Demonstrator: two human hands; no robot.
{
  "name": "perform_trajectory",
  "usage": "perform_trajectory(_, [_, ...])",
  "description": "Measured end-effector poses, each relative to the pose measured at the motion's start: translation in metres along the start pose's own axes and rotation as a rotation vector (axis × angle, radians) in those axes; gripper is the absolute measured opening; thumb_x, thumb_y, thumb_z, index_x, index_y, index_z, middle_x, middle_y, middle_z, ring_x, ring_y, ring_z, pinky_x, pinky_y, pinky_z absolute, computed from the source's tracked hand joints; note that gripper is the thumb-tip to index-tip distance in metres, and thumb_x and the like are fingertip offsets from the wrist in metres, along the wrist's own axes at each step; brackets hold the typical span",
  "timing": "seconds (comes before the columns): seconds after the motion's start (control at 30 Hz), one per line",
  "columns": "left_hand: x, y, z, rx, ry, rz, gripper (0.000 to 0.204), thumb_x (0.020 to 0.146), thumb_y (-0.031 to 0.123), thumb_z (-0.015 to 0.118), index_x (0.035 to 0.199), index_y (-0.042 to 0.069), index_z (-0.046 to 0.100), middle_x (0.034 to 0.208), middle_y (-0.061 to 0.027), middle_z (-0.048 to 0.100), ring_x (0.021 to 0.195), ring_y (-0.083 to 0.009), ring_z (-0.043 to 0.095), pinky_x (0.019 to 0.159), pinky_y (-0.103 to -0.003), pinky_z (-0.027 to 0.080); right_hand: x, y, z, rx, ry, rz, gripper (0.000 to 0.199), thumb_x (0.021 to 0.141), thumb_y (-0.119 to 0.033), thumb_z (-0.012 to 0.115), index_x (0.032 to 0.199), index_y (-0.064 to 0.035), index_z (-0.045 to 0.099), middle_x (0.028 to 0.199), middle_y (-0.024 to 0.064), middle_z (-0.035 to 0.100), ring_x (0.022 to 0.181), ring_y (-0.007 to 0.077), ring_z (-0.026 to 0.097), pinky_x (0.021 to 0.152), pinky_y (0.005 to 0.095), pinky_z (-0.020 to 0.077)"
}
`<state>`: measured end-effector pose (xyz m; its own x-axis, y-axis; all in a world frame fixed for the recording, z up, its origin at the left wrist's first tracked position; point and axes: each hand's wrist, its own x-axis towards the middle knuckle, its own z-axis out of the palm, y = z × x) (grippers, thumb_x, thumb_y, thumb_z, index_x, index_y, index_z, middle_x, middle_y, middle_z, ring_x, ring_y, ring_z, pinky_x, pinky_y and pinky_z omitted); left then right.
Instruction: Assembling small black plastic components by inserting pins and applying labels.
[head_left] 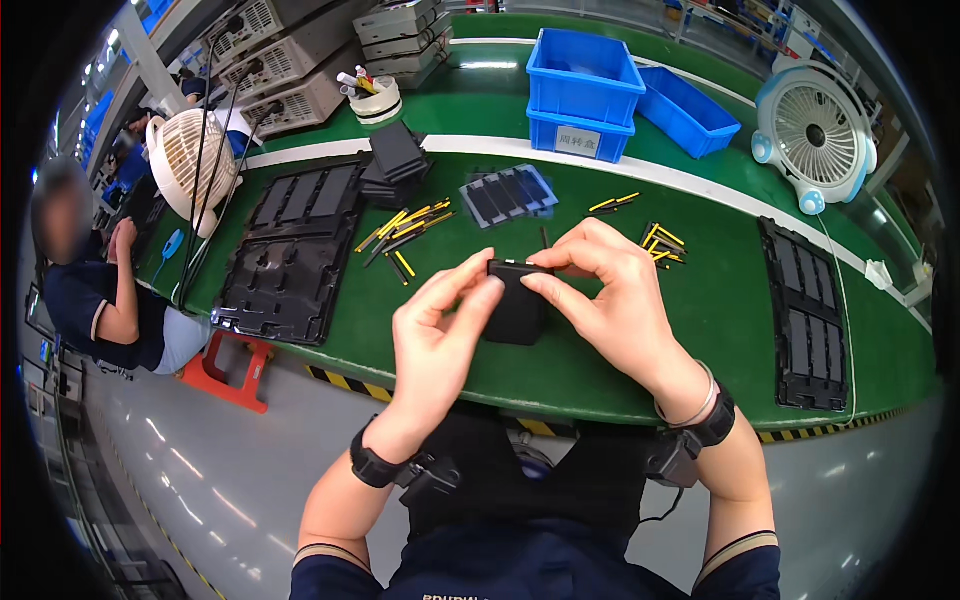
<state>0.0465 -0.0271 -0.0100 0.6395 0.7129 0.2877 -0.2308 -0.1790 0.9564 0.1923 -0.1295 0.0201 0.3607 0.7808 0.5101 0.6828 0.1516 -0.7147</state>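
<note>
Head view: desk [715, 300] front edge runs near the black block [516, 315], green surface between. Black tray [806, 312] well apart on right; yellow-black strips [408, 230] closer, beyond left grip [440, 325]. Both grips narrow, pinching block's far end: left at left corner, right grip [618, 295] at right. Can't tell if block touches desk.

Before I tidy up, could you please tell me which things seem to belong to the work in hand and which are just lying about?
Likely in the work:
black block, held by left hand and right hand
yellow-and-black strips
stacked dark pieces
left tray, right tray

Apparently just lying about:
blue bins
left fan, right fan
pen pot
</note>
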Motion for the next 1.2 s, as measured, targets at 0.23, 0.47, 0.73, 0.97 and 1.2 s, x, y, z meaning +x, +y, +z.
perform_trajectory(0.23, [-0.001, -0.006, 0.006, -0.011, -0.014, 0.024, 0.038, 0.084, -0.002, 0.061, 0.122, 0.002, 0.056, 0.090, -0.0025, 0.057, 0.084, -0.0072, 0.055, 0.073, -0.021, 0.050, 0.006, -0.003, -0.010, 0.250, 0.192, 0.133, 0.012, 0.079, 0.001, 0.065, 0.091, -0.0002, 0.066, 0.087, 0.0068, 0.061, 0.078, 0.0139, 0.061, 0.071, 0.0238, 0.0514])
perform_trajectory(0.47, [-0.002, -0.005, 0.005, -0.035, -0.027, -0.006, 0.042, 0.082, -0.005, 0.063, 0.122, 0.000, 0.055, 0.085, -0.0002, 0.056, 0.078, -0.0067, 0.051, 0.074, -0.021, 0.044, 0.006, -0.005, -0.006, 0.193, 0.065, 0.087, 0.012, 0.079, -0.003, 0.067, 0.090, -0.0025, 0.069, 0.081, 0.0046, 0.060, 0.077, 0.0118, 0.059, 0.067, 0.0239, 0.0496])
perform_trajectory(0.73, [-0.002, -0.006, 0.004, 0.034, -0.027, 0.045, 0.042, 0.081, -0.005, 0.063, 0.122, 0.000, 0.056, 0.085, -0.0023, 0.057, 0.080, -0.0085, 0.053, 0.077, -0.023, 0.045, 0.005, 0.001, 0.001, 0.275, 0.039, 0.148, 0.013, 0.077, -0.006, 0.070, 0.090, -0.0035, 0.071, 0.079, 0.0043, 0.058, 0.074, 0.0115, 0.057, 0.067, 0.0242, 0.0502])
perform_trajectory(0.97, [-0.003, -0.007, 0.003, 0.033, -0.034, 0.068, 0.042, 0.081, -0.005, 0.064, 0.121, -0.001, 0.056, 0.084, -0.0025, 0.057, 0.079, -0.0083, 0.053, 0.077, -0.023, 0.045, 0.006, 0.000, 0.001, 0.261, -0.016, 0.200, 0.012, 0.078, -0.006, 0.069, 0.089, -0.0032, 0.071, 0.079, 0.0035, 0.056, 0.072, 0.0088, 0.055, 0.062, 0.0224, 0.0475])
perform_trajectory(1.2, [-0.004, -0.008, 0.004, 0.015, -0.029, 0.069, 0.041, 0.080, -0.005, 0.064, 0.121, -0.001, 0.056, 0.085, -0.0027, 0.057, 0.080, -0.0085, 0.053, 0.078, -0.023, 0.045, 0.006, 0.004, 0.001, 0.297, -0.036, 0.198, 0.012, 0.079, -0.007, 0.069, 0.090, -0.0033, 0.071, 0.076, 0.0029, 0.057, 0.069, 0.0081, 0.053, 0.059, 0.0224, 0.0438])
